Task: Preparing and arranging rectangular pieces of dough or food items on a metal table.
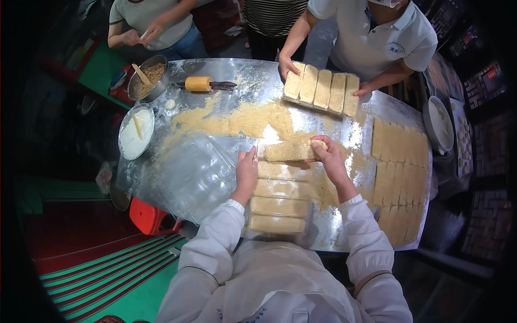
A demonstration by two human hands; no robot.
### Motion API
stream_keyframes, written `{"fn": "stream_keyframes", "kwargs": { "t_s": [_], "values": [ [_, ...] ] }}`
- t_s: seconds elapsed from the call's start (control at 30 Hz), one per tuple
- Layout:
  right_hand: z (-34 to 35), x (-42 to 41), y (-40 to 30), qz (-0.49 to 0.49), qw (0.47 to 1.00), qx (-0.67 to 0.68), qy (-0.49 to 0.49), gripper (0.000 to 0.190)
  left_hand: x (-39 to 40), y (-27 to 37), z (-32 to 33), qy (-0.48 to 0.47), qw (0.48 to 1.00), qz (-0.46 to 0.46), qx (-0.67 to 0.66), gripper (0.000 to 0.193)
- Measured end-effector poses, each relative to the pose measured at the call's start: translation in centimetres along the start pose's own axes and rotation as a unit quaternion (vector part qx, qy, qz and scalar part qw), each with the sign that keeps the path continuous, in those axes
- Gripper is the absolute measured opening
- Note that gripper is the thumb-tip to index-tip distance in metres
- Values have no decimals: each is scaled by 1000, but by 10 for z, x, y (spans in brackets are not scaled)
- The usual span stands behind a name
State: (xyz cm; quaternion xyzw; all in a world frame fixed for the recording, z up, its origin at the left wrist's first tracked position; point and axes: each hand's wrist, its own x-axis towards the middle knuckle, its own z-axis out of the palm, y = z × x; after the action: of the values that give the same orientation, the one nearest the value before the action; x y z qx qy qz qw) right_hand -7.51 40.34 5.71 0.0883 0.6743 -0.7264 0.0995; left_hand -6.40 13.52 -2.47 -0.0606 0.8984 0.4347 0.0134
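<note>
My right hand grips one end of a flat, crumb-coated dough strip. The strip stretches leftward over the far end of a clear plastic tray. My left hand is at the tray's left edge, thumb towards the strip, holding the rim there. Several pale strips lie side by side in the tray, and ridged clear plastic shows over those farther from me. Yellow crumbs are spread across the metal table beyond my hands.
Across the table a co-worker's hands hold a filled tray. Rows of strips lie at right. To the left are stacked clear trays, a white powder bowl, a filling bowl, a rolling pin and a red stool.
</note>
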Motion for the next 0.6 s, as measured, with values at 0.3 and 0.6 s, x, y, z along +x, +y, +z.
{"fn": "stream_keyframes", "kwargs": {
  "t_s": [0.3, 0.6],
  "values": [
    [9, -1, 58, 73, 994, 53, 66, 26, -2, -28, 5, 24, 996, 86, -15, 41],
    [51, 20, 57, 99, 995, 16, 22, 31, -11, -22, -16, -30, 996, 79, -14, 43]
  ]
}}
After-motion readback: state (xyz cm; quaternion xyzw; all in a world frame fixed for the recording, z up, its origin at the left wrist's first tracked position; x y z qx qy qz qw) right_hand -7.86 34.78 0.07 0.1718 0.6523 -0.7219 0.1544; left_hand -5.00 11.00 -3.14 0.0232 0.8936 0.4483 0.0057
